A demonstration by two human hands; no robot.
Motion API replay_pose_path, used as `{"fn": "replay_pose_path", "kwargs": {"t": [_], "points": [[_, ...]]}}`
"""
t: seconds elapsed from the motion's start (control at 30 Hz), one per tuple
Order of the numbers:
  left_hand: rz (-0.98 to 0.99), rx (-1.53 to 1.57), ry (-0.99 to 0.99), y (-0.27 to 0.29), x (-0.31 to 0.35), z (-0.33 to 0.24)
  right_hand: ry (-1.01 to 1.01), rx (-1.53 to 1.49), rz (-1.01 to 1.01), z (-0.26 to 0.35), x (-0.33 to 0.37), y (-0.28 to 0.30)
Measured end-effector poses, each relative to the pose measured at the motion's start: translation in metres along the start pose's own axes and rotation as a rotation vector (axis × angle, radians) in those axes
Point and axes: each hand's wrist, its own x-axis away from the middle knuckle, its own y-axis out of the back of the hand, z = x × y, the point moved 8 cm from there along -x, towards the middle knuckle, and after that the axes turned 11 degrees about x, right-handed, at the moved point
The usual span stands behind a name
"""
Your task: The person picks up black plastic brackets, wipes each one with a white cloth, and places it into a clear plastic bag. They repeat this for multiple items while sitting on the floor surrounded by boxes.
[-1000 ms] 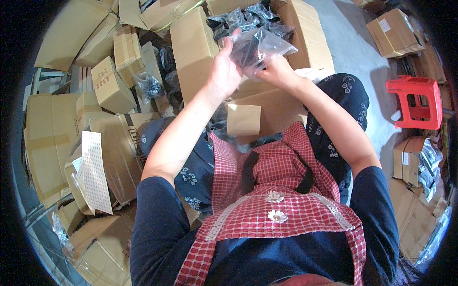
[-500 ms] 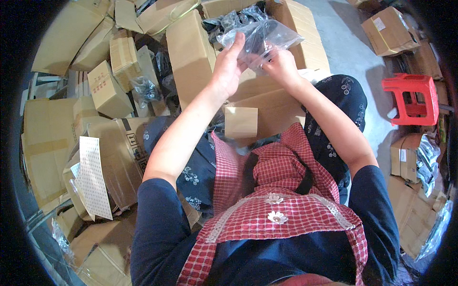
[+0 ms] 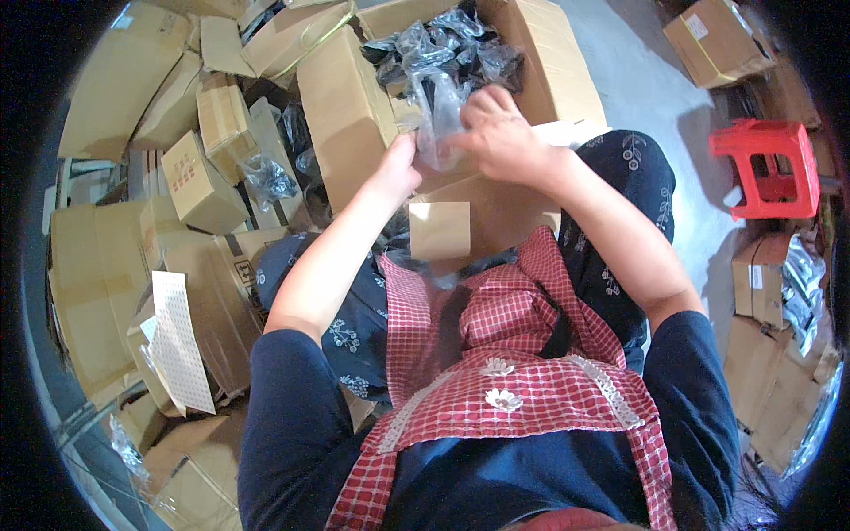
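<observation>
A clear plastic bag (image 3: 436, 133) hangs between my two hands over the near side of an open cardboard box. My left hand (image 3: 400, 170) grips the bag's lower left side, thumb up, its other fingers partly hidden. On the bag's right side, my right hand (image 3: 503, 140) has its fingers curled in, somewhat blurred, with the index finger against the plastic. Something dark shows through the bag, but its kind cannot be made out. Inside the open box (image 3: 341, 115) lie several dark items wrapped in clear plastic (image 3: 496, 62).
A small square of tan cardboard (image 3: 440, 228) lies in front of the box, between my knees. Cartons (image 3: 204, 181) crowd the left, with a white dotted sheet (image 3: 181, 341) among them. On the right stand a red plastic stool (image 3: 768, 168) and further cartons (image 3: 719, 40).
The bag, spread wide toward the right before, now hangs narrow and upright. My left hand has come down and left. My right hand has turned, its back now facing up.
</observation>
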Motion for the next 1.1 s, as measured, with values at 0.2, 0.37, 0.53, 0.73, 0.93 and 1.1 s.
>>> {"fn": "replay_pose_path", "kwargs": {"t": [0.2, 0.37, 0.53, 0.73, 0.93, 1.1], "points": [[0.106, 0.237, 0.177, -0.005, 0.007, 0.012, -0.135, -0.051, -0.213, -0.039, -0.008, 0.012], [-0.023, 0.027, 0.162, -0.021, 0.04, 0.01, 0.097, -0.174, -0.042, -0.007, -0.009, 0.003], [-0.059, -0.09, 0.235, -0.011, 0.039, 0.02, 0.156, -0.328, 0.119, -0.001, -0.014, -0.012], [-0.059, -0.075, 0.258, 0.006, 0.043, -0.003, -0.033, -0.482, -0.333, -0.047, -0.009, 0.046], [0.179, -0.162, 0.112, -0.03, 0.042, -0.046, -0.456, -0.345, -0.76, -0.122, 0.066, 0.138], [-0.161, -0.343, -0.049, 0.044, 0.046, -0.062, -0.733, -0.709, -1.126, -0.173, 0.193, 0.169]]}}
